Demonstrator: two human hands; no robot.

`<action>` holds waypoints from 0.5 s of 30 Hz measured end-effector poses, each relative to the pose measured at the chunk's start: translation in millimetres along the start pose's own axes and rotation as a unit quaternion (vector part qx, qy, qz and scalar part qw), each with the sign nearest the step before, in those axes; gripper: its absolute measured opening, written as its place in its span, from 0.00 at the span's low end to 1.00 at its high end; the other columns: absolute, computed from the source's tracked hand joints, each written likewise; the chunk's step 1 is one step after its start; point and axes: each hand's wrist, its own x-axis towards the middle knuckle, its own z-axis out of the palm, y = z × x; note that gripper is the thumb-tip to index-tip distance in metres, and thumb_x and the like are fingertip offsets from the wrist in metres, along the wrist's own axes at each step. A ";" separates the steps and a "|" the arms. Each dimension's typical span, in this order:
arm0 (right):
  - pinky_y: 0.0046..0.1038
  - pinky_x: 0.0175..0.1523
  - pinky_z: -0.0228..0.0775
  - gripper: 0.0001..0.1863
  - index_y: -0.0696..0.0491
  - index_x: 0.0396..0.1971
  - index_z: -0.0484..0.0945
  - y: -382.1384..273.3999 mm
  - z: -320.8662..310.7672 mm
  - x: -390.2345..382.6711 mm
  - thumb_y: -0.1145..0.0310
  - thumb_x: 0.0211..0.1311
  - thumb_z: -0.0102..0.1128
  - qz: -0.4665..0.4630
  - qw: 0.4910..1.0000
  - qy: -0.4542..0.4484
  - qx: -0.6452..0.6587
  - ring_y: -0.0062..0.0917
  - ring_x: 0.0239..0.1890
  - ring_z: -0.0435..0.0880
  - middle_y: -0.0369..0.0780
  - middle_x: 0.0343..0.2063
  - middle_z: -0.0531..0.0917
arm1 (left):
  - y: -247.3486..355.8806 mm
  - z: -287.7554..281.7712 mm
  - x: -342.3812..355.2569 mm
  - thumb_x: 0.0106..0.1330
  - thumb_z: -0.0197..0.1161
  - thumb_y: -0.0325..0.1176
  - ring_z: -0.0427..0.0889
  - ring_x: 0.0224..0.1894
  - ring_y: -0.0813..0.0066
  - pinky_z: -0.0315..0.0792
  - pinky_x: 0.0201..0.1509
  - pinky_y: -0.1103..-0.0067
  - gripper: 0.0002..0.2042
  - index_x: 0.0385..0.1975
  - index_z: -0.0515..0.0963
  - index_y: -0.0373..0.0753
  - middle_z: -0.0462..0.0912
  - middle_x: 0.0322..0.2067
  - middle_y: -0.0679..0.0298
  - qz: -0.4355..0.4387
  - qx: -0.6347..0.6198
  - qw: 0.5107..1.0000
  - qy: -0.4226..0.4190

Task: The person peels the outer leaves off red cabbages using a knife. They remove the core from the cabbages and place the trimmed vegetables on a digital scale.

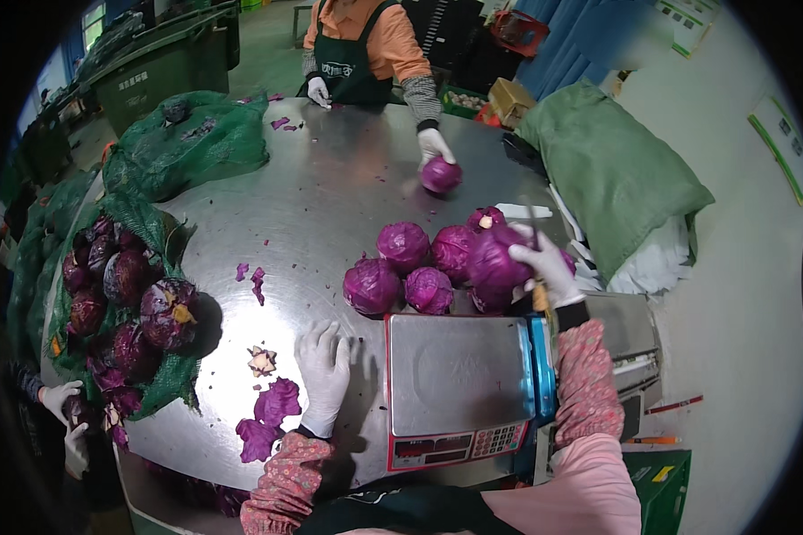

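My gloved right hand (549, 267) grips a purple cabbage (495, 261) at the right end of a group of several cabbages (401, 242) on the steel table, with a knife (539, 299) also in that hand, its blade upright. My gloved left hand (323, 373) rests with fingers spread on the table, left of the scale (457, 366). Beside it lie a cut stem piece (261, 361) and loose purple leaves (257, 439).
A co-worker (357, 49) across the table (303, 187) holds a cabbage (441, 176). Netted cabbages (125, 276) lie left, near another person's hands (60, 399). A green sack (607, 178) lies right, a wheeled bin (161, 85) stands back left.
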 end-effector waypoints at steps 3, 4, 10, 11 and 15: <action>0.25 0.47 0.78 0.35 0.56 0.61 0.70 27.0 -34.2 48.9 0.59 0.55 0.73 0.040 0.992 0.084 -0.087 0.26 0.49 0.82 0.43 0.51 0.80 | -9.8 10.0 -20.1 0.63 0.61 0.38 0.66 0.65 0.44 0.46 0.70 0.42 0.18 0.50 0.77 0.38 0.75 0.54 0.52 0.007 0.207 0.978 -0.030; 0.29 0.49 0.78 0.36 0.57 0.61 0.70 60.6 -61.8 67.0 0.58 0.55 0.73 -0.005 0.995 0.082 -0.052 0.28 0.49 0.83 0.43 0.52 0.80 | -8.0 18.9 -23.3 0.60 0.63 0.42 0.61 0.67 0.39 0.43 0.69 0.37 0.21 0.53 0.75 0.40 0.72 0.57 0.51 -0.003 0.206 0.977 -0.053; 0.35 0.62 0.70 0.36 0.62 0.57 0.74 66.6 -46.3 60.4 0.50 0.56 0.70 -0.179 0.765 0.269 -0.557 0.40 0.52 0.81 0.51 0.50 0.81 | -49.4 -10.7 -24.7 0.64 0.58 0.57 0.53 0.70 0.31 0.45 0.66 0.34 0.31 0.64 0.71 0.48 0.67 0.66 0.53 -0.078 0.335 0.935 -0.084; 0.37 0.66 0.64 0.32 0.61 0.56 0.74 58.9 -31.7 47.8 0.53 0.60 0.66 -0.204 0.766 0.304 -0.529 0.44 0.55 0.78 0.53 0.50 0.81 | -55.2 -14.9 -28.8 0.65 0.56 0.56 0.54 0.70 0.32 0.45 0.66 0.35 0.30 0.64 0.71 0.48 0.68 0.65 0.53 -0.095 0.345 0.931 -0.074; 0.17 0.19 0.70 0.17 0.52 0.50 0.78 -7.3 134.5 -76.4 0.57 0.75 0.48 -0.013 0.978 -0.145 -0.148 0.18 0.25 0.84 0.37 0.44 0.83 | -81.8 -69.1 -83.4 0.67 0.54 0.44 0.59 0.69 0.42 0.55 0.63 0.44 0.24 0.63 0.72 0.46 0.72 0.62 0.56 -0.149 0.387 0.909 -0.044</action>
